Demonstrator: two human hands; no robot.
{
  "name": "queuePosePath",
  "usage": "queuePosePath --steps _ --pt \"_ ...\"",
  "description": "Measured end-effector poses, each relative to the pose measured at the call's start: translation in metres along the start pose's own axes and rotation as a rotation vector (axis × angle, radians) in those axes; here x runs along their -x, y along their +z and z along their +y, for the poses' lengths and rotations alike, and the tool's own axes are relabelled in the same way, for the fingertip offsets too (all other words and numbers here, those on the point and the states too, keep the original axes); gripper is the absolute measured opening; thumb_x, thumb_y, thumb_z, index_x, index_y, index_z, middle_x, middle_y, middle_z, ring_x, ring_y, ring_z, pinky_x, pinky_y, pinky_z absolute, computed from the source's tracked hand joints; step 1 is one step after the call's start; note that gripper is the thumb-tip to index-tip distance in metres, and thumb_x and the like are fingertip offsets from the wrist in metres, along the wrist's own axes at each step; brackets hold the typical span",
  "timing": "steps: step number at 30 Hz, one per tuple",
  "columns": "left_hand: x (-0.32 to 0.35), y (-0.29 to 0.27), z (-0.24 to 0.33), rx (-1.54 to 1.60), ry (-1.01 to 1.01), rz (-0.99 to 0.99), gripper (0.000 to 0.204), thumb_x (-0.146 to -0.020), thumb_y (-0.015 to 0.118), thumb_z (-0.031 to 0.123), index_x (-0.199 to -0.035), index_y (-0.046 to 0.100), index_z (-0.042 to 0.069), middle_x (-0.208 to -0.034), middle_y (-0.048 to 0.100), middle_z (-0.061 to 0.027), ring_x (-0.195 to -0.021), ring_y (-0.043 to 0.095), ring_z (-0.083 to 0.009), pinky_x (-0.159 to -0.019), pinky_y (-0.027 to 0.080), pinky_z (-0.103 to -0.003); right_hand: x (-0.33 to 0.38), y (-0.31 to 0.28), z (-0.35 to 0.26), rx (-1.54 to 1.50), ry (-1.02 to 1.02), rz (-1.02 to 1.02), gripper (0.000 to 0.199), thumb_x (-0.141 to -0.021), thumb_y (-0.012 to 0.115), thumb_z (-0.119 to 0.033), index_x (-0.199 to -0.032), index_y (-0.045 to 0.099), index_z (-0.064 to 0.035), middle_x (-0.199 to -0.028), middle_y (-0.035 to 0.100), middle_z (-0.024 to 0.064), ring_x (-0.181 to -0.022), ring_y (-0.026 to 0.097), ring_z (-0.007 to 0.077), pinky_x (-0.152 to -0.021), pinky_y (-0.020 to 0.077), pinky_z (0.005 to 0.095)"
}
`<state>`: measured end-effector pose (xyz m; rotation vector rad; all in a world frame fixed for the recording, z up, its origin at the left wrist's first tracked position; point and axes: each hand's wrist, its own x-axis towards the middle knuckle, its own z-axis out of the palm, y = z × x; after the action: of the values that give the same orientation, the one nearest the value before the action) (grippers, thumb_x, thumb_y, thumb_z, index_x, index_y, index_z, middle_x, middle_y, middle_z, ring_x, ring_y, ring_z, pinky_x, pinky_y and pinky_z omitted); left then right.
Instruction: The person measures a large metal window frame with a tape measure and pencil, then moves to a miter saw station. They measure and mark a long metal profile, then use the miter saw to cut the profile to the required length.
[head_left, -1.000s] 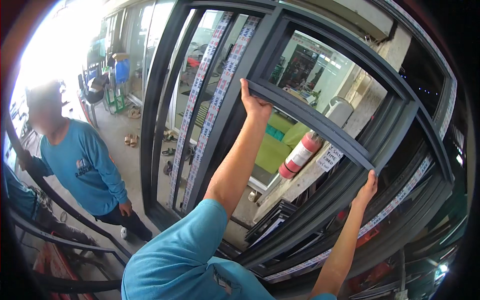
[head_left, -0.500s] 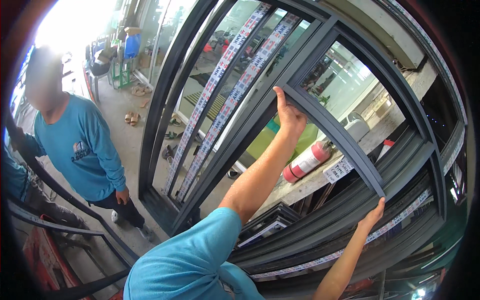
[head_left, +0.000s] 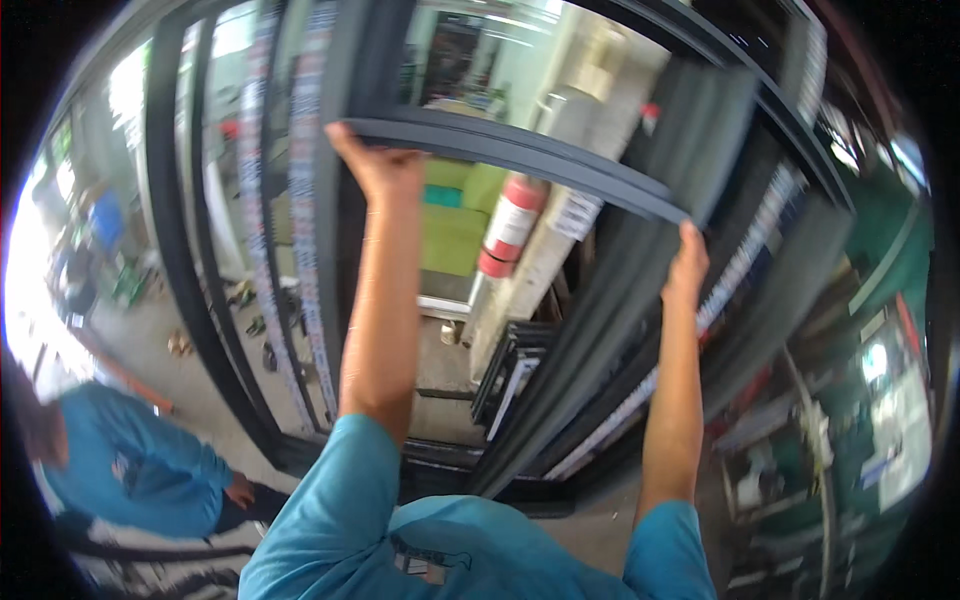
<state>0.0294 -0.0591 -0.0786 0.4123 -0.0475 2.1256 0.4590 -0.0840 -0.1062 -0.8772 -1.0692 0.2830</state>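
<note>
raised left hand (head_left: 388,172) clamps a grooved, dark grey bar (head_left: 520,155) at upper centre; raised right hand (head_left: 686,266) touches its right end, grip unclear.

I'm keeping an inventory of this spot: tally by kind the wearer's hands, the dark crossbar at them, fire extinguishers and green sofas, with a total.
Hands: 2 (left hand, right hand)
Crossbar: 1
Extinguisher: 1
Sofa: 1
Total: 5
</note>
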Motion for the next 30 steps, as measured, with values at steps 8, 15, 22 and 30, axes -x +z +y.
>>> queuePosePath --steps 8,15,22,30 --pt "-0.008 0.006 0.003 -0.079 0.004 -0.077 0.084 -0.084 0.038 0.080 -0.139 0.048 0.018 -0.140 0.048 -0.0103 -0.127 0.043 -0.0359 -0.105 0.031 -0.065 0.015 0.004 -0.019 -0.155 0.007 -0.036 0.066 -0.098 0.050 -0.054 -0.116 0.062 0.0090 -0.114 0.064 0.0145 -0.106 0.057 0.0203 -0.097 0.0409 0.0316" --pt "-0.031 -0.014 0.001 -0.098 0.043 -0.168 0.084 -0.060 0.071 0.073 -0.128 0.061 0.024 -0.131 0.060 -0.0066 -0.121 0.053 -0.0363 -0.098 0.038 -0.069 0.015 -0.004 -0.012 -0.053 -0.071 -0.030 0.075 -0.100 0.039 -0.060 -0.113 0.061 0.0104 -0.111 0.065 0.0178 -0.104 0.057 0.0249 -0.096 0.0419 0.0365" --pt "-0.038 -0.022 0.001 -0.218 0.082 -0.197 0.089 -0.074 0.052 0.083 -0.134 0.053 0.017 -0.132 0.056 -0.0112 -0.120 0.051 -0.0393 -0.097 0.041 -0.067 0.015 -0.010 -0.014 -0.116 -0.153 -0.064 0.061 -0.103 0.042 -0.050 -0.104 0.062 0.0078 -0.096 0.068 0.0156 -0.090 0.060 0.0234 -0.084 0.0462 0.0357" --pt "-0.001 -0.001 -0.008 -0.152 0.114 -0.056 0.095 -0.091 0.024 0.078 -0.142 0.038 -0.001 -0.142 0.044 -0.0233 -0.121 0.048 -0.0412 -0.101 0.040 -0.064 -0.005 -0.027 0.029 1.018 -0.844 0.170 0.030 -0.098 0.055 -0.025 -0.112 0.060 0.0004 -0.104 0.062 0.0214 -0.098 0.058 0.0374 -0.090 0.0449 0.0458"
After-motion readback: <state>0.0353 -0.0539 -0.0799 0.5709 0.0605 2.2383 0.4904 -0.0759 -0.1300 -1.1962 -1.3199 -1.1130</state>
